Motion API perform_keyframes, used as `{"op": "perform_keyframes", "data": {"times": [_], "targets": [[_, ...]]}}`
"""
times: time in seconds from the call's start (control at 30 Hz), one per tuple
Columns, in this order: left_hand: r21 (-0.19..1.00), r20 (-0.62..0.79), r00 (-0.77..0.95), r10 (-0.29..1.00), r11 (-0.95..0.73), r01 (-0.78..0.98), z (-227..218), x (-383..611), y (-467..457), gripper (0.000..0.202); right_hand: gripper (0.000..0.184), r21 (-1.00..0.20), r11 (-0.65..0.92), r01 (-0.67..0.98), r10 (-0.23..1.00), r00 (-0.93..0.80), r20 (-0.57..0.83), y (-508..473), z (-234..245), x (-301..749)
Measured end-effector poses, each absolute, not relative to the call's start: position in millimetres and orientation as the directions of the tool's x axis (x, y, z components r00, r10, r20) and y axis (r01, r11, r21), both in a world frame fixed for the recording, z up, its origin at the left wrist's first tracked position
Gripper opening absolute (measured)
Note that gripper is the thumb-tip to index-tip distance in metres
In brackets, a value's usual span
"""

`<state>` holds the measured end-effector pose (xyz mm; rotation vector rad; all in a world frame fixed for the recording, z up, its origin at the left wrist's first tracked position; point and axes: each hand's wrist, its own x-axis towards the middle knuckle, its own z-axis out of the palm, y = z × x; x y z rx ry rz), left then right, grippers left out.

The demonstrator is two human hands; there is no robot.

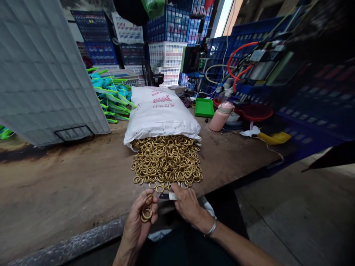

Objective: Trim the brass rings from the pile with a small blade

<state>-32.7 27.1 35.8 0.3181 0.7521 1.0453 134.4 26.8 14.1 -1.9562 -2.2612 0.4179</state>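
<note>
Several gold-coloured rings lie in the palm of my left hand (141, 216), whose fingers curl round them. The held rings (146, 213) look smooth and metallic. At the near edge of the pile, my right hand (188, 204) is closed, fingertips down against the front rings; what it pinches is hidden. Beside its fingers is a small white piece (172, 195), with a dark flat piece (163, 196) to the left. The heap of rings (166, 160) spreads from the mouth of a white woven sack (162, 114) with red print, lying on the table.
The brown tabletop (69, 184) ends just before my body. A grey-white ribbed panel (52, 74) stands at left, beside green and blue hangers (115, 96). Right of the sack are a green tray (204, 107), a pink bottle (220, 117) and a red dish (256, 111). Crates (168, 53) are stacked behind.
</note>
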Motion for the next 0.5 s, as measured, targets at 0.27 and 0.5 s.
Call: {"op": "perform_keyframes", "data": {"times": [0.27,0.5], "targets": [[0.576,-0.485,0.231,0.843,0.507,-0.641,25,-28,31,0.021,0.021,-0.468,0.030,0.883,0.994,-0.074,-0.076,39,15,140],[0.836,-0.322,0.220,0.921,0.386,-0.390,17,-8,35,0.038,0.019,-0.916,-0.067,0.395,0.979,-0.149,-0.136,44,40,141]]}}
